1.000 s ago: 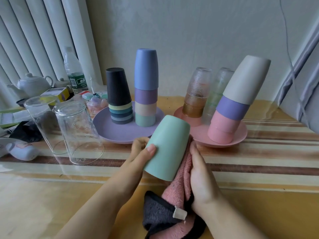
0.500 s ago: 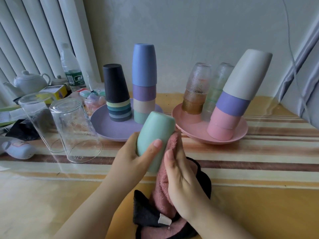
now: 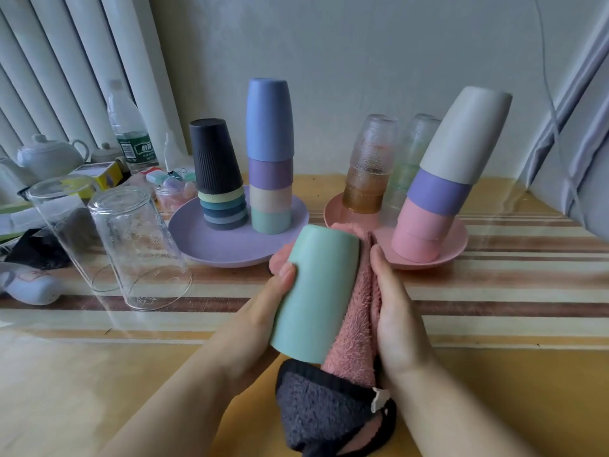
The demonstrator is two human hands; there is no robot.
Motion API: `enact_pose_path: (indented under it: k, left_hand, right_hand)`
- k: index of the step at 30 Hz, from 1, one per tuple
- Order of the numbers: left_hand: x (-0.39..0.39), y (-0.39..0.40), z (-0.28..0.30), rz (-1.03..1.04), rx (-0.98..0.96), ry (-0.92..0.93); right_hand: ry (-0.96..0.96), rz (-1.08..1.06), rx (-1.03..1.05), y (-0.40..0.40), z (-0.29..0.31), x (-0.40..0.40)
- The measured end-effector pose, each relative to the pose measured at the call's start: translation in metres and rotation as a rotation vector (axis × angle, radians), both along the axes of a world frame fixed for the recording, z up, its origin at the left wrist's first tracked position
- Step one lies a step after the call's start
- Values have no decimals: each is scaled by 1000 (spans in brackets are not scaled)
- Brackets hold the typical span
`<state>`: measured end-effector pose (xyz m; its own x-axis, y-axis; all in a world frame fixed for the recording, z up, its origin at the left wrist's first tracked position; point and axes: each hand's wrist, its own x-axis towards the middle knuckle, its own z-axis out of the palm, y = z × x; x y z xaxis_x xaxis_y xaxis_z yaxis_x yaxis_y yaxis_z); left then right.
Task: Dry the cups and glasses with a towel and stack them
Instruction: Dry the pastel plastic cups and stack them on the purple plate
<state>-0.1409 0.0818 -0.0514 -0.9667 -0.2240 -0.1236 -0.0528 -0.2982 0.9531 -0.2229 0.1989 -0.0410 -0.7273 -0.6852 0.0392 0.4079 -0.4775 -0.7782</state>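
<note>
My left hand (image 3: 263,311) grips a mint green cup (image 3: 316,291), held bottom-up above the table. My right hand (image 3: 395,318) presses a pink and dark grey towel (image 3: 352,328) against the cup's right side; the towel hangs down to the table. On the purple plate (image 3: 204,245) stand a stack topped by a black ribbed cup (image 3: 216,156) and a taller stack topped by a blue cup (image 3: 270,120). The pink plate (image 3: 454,245) holds a leaning stack of grey, purple and pink cups (image 3: 461,143) and two stacks of textured glasses (image 3: 372,159). Two clear glasses (image 3: 138,245) stand upside down at left.
At the back left are a water bottle (image 3: 127,127), a white teapot (image 3: 49,156), a yellow box (image 3: 99,176) and small clutter. A white object (image 3: 26,285) lies at the left edge. A grey curtain (image 3: 576,143) hangs at right. The wall is close behind the plates.
The mint cup has tilted so more of its side shows, and my right hand has slid the towel along the cup's right side.
</note>
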Motion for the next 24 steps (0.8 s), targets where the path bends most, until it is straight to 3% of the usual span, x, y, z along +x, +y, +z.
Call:
enact_pose_path:
  k: [5, 7, 10, 12, 16, 19, 24]
  left_hand:
    - [-8, -2, 4, 122, -29, 42]
    - [-16, -6, 0, 309, -241, 48]
    - [-16, -2, -6, 509, -509, 215]
    - [-11, 1, -14, 523, -679, 234]
    - [-11, 5, -11, 416, -845, 180]
    - [-9, 0, -5, 345, -806, 140]
    - [-1, -7, 9, -23, -475, 42]
  right_hand:
    - [-67, 34, 22, -5, -7, 3]
    - [-39, 3, 54, -5, -10, 1]
    - [136, -208, 241, -4, -14, -2]
    - [268, -325, 377, -3, -15, 0]
    - [400, -288, 529, -5, -14, 8]
    - [474, -244, 593, -4, -18, 11]
    - [485, -325, 400, 6, -1, 2]
